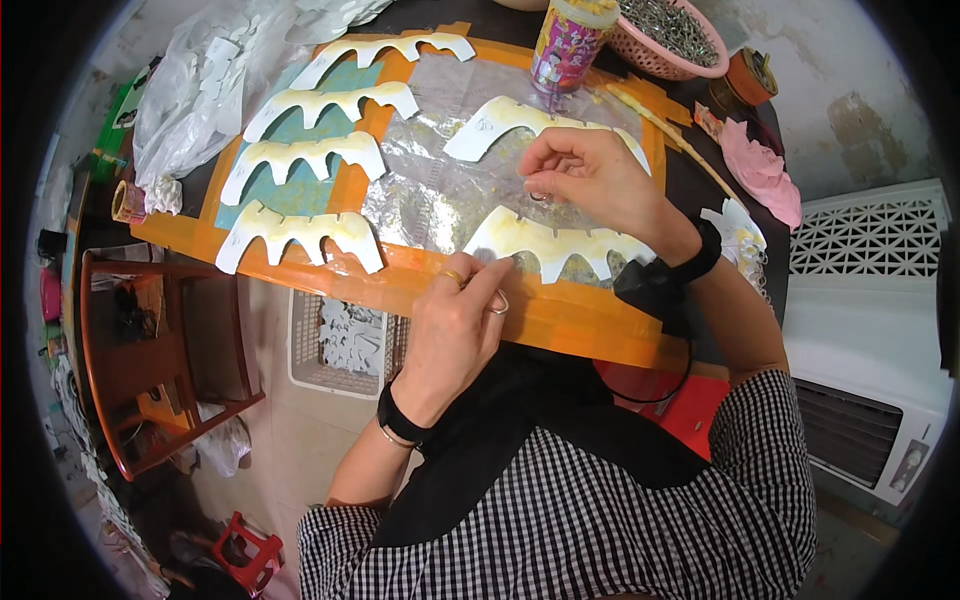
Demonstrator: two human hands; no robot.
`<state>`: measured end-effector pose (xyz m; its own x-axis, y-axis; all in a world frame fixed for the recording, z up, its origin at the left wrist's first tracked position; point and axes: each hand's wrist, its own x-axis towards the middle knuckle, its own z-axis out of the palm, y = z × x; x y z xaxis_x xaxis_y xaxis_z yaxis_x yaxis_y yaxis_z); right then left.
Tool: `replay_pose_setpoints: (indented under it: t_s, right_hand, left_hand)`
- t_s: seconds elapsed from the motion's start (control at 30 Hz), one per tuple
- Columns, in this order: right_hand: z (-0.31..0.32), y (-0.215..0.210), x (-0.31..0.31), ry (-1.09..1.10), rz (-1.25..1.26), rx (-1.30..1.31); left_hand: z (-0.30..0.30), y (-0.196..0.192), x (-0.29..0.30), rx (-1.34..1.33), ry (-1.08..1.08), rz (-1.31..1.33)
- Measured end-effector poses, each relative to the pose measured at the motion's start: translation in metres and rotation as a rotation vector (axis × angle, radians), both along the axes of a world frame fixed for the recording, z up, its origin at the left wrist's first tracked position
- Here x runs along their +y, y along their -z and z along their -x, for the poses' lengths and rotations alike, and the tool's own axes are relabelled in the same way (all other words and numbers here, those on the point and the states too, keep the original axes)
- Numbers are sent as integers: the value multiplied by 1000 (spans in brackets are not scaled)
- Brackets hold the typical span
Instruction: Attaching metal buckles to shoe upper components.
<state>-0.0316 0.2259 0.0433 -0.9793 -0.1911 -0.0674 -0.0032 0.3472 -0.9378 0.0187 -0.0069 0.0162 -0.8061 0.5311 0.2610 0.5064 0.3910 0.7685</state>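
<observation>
Taking the near white piece as the clock's centre: this thin, stiff-looking sheet (545, 242), an arched strip with pointed teeth and rounded cut-outs, lies on the worktop (430, 14), its top side smeared with uneven pale-yellow paste. The left hand (452, 325) is at 7 to 8 o'clock, its fingertips close together at the sheet's near-left edge; whether they clamp it cannot be told. The right hand (598, 180) hangs around 1 o'clock, thumb and forefinger drawn nearly together; a small metallic loop shows beneath them, but whether it is gripped is unclear.

A matching sheet (512, 117) sits at 12 o'clock, partly behind the right hand. Four more pasted sheets (305, 158) run in a column from 9 to 11 o'clock. Glossy, wrinkled clear film (420, 140) covers the middle, bordered by smooth orange tape (395, 290) along the near edge.

The film strip between column and right-hand pair leaves open room. Movement tightens toward 12 o'clock, at the purple tub (566, 52); 1 o'clock, at the pink perforated basket (672, 68); and 2 o'clock, at a paste-coated stick (672, 137).
</observation>
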Motion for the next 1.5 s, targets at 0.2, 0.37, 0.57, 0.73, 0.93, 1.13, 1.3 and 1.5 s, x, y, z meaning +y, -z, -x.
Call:
replay_pose_setpoints:
  t_s: [0.2,0.37,0.57,0.73,0.93,1.13,1.3,1.5]
  right_hand:
    - [-5,6,-10,57,75,-57]
    - [-5,8,-11,-18,-76,-87]
    - [-5,10,-13,23,-161,-85]
    - [-6,15,-11,37,-237,1]
    - [-6,15,-13,37,-279,74]
    - [-7,17,-13,28,-346,161]
    - [-5,15,-10,5,-341,149]
    - [-6,10,-4,29,-220,132]
  left_hand:
    - [0,1,0,15,-12,-7]
    - [-1,2,-1,19,-22,-8]
    - [-1,2,-1,17,-27,-16]
    - [-1,2,0,5,-24,-13]
    - [0,3,-1,10,-26,-24]
    - [0,3,-1,13,-25,-20]
    - [0,3,-1,17,-25,-25]
    - [0,3,-2,-17,-23,-35]
